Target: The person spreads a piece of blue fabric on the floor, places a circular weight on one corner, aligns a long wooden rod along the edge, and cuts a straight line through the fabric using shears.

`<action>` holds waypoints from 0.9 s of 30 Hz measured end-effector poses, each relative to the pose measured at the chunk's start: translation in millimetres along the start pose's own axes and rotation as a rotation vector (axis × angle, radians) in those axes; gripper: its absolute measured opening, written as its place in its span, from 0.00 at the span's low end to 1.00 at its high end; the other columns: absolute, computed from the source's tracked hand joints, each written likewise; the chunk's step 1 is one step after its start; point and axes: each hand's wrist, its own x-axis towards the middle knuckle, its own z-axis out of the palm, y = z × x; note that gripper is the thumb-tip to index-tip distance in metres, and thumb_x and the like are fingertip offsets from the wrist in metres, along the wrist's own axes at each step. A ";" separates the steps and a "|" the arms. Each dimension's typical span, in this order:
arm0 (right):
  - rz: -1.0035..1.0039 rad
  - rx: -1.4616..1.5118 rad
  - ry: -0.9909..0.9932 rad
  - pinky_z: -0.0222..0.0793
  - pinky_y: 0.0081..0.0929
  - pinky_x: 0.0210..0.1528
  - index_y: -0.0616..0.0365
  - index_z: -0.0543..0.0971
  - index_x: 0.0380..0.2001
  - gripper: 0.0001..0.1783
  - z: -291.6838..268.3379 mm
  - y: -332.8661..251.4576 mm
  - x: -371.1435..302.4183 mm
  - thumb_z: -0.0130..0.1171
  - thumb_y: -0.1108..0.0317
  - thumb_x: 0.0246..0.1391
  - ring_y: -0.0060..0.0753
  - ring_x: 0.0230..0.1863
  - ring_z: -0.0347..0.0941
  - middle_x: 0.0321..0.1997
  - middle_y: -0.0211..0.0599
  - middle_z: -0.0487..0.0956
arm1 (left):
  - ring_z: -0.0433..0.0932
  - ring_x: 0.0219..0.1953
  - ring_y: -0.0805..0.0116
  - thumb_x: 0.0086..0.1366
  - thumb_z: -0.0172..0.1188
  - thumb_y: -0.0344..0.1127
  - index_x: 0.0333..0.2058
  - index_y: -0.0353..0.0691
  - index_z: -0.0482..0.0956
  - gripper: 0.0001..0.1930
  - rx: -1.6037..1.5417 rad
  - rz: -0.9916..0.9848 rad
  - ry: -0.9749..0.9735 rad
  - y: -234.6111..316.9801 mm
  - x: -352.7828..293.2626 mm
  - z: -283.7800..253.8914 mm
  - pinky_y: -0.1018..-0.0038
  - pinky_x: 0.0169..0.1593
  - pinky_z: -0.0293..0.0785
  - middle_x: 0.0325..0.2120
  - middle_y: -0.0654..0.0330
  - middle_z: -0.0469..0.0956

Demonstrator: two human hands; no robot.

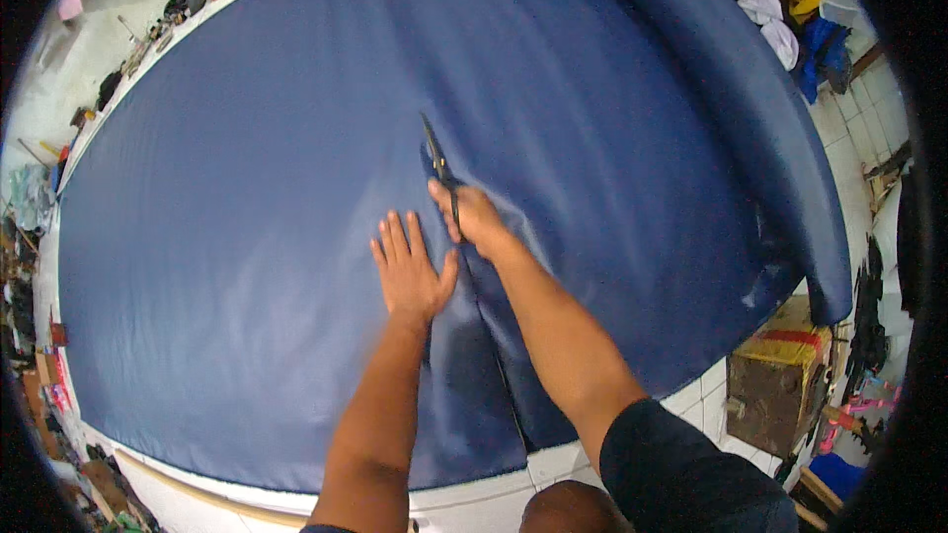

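Note:
A wide sheet of dark blue fabric [247, 197] covers most of the surface before me. My right hand [472, 217] grips black-handled scissors [435, 153], whose blades point away from me and lie at the fabric, slightly apart. A cut runs from near the scissors down to the fabric's near edge. Just left of that cut, my left hand [408, 271] lies flat on the fabric with its fingers spread, holding nothing. The lower blade is partly hidden by the cloth.
Along the right side the fabric forms a thick roll or fold [780, 138]. A brown cardboard box [775, 385] stands at the lower right. Cloth pieces [780, 25] are heaped at the upper right. Small tools and clutter [183, 2] line the left edge. White tiles [701, 400] show below.

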 end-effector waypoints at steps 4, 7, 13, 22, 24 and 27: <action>0.063 0.055 -0.006 0.56 0.23 0.17 0.50 0.69 0.18 0.26 0.9 -2.3 -1.8 0.60 0.42 0.57 0.21 0.13 0.62 0.14 0.25 0.66 | 0.45 0.71 0.42 0.56 0.58 0.63 0.66 0.31 0.55 0.50 -0.021 -0.065 -0.086 6.3 1.5 -16.0 0.49 0.71 0.37 0.68 0.39 0.49; 0.068 0.055 0.053 0.59 0.26 0.16 0.53 0.70 0.17 0.28 -0.6 -12.2 -4.7 0.60 0.41 0.57 0.23 0.12 0.63 0.13 0.28 0.68 | 0.46 0.71 0.43 0.53 0.60 0.65 0.66 0.31 0.56 0.52 -0.055 -0.069 -0.124 9.4 10.5 -18.0 0.48 0.71 0.37 0.68 0.38 0.49; 0.099 -0.042 0.115 0.58 0.23 0.16 0.52 0.68 0.18 0.26 7.5 -14.6 -2.3 0.62 0.46 0.57 0.20 0.13 0.63 0.14 0.25 0.67 | 0.47 0.71 0.39 0.49 0.62 0.65 0.65 0.31 0.57 0.54 -0.094 -0.118 -0.186 3.1 11.1 -16.9 0.44 0.70 0.39 0.67 0.37 0.51; 0.171 -0.201 0.146 0.65 0.37 0.31 0.61 0.76 0.24 0.25 6.9 -21.8 40.5 0.61 0.47 0.58 0.34 0.24 0.70 0.20 0.39 0.74 | 0.49 0.69 0.35 0.50 0.58 0.70 0.63 0.30 0.60 0.54 -0.050 -0.124 -0.271 5.2 12.3 -8.4 0.40 0.68 0.41 0.66 0.33 0.53; 0.129 -0.132 0.145 0.65 0.39 0.31 0.62 0.76 0.22 0.28 10.3 -57.2 70.9 0.60 0.44 0.57 0.39 0.23 0.70 0.20 0.44 0.73 | 0.48 0.69 0.35 0.50 0.58 0.71 0.64 0.30 0.59 0.54 -0.047 -0.144 -0.305 3.1 12.4 -6.7 0.40 0.68 0.40 0.66 0.33 0.52; 0.106 -0.137 0.143 0.64 0.40 0.30 0.63 0.75 0.20 0.31 8.6 -74.3 120.4 0.59 0.42 0.56 0.40 0.22 0.69 0.18 0.44 0.72 | 0.48 0.70 0.35 0.51 0.58 0.71 0.64 0.31 0.57 0.54 -0.020 -0.116 -0.278 5.7 13.0 -6.0 0.40 0.68 0.40 0.66 0.34 0.51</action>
